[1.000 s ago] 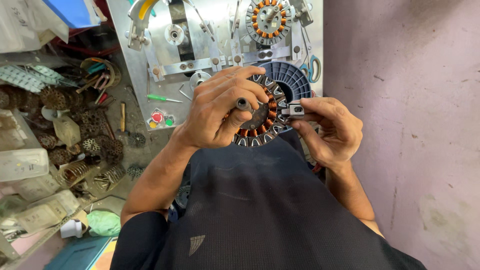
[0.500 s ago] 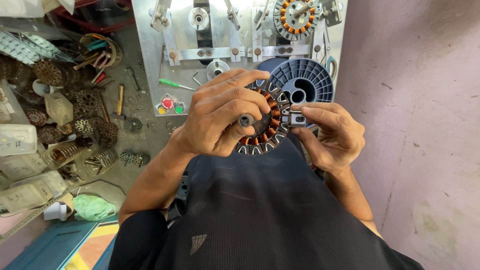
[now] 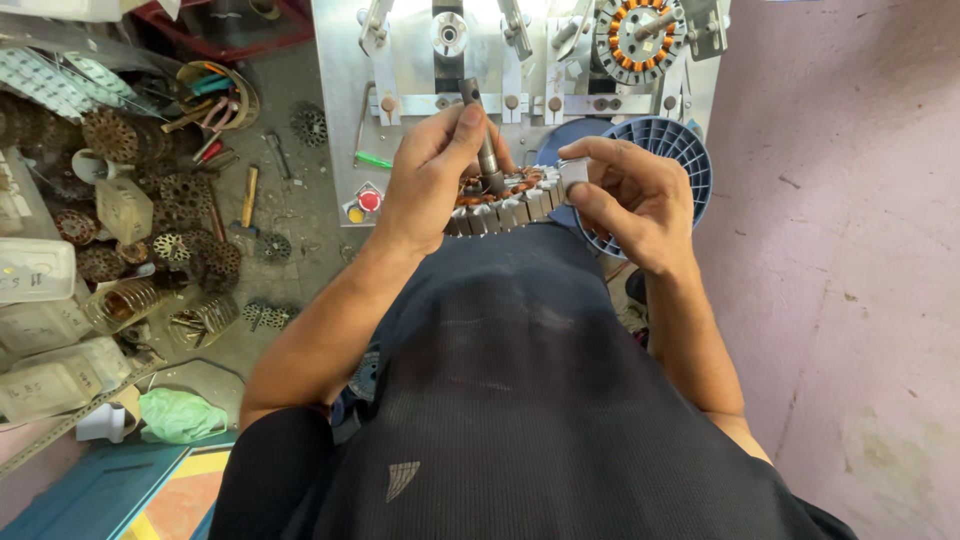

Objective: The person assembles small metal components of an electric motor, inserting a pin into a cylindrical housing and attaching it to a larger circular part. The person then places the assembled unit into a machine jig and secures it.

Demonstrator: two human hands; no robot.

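Two hands at centre, holding one wound stator (image 3: pixel 505 200) edge-on, just above the lap. Left hand (image 3: pixel 425 180) closed around the steel shaft (image 3: pixel 484 140) standing up from the stator's middle. Right hand (image 3: pixel 630 195) pinching the stator's right rim. One blue fan guard (image 3: pixel 670 150) just behind. One more stator (image 3: pixel 637 35) mounted far right on the grey winding machine (image 3: pixel 400 60). Scattered metal cores (image 3: pixel 110 135) at left.

The stator (image 3: pixel 505 203) shows dull grey metal teeth and glossy copper wire. Its shaft (image 3: pixel 484 140) is dark smooth metal. The machine plate (image 3: pixel 340 120) is matt brushed metal; the spool (image 3: pixel 680 150) is blue plastic.
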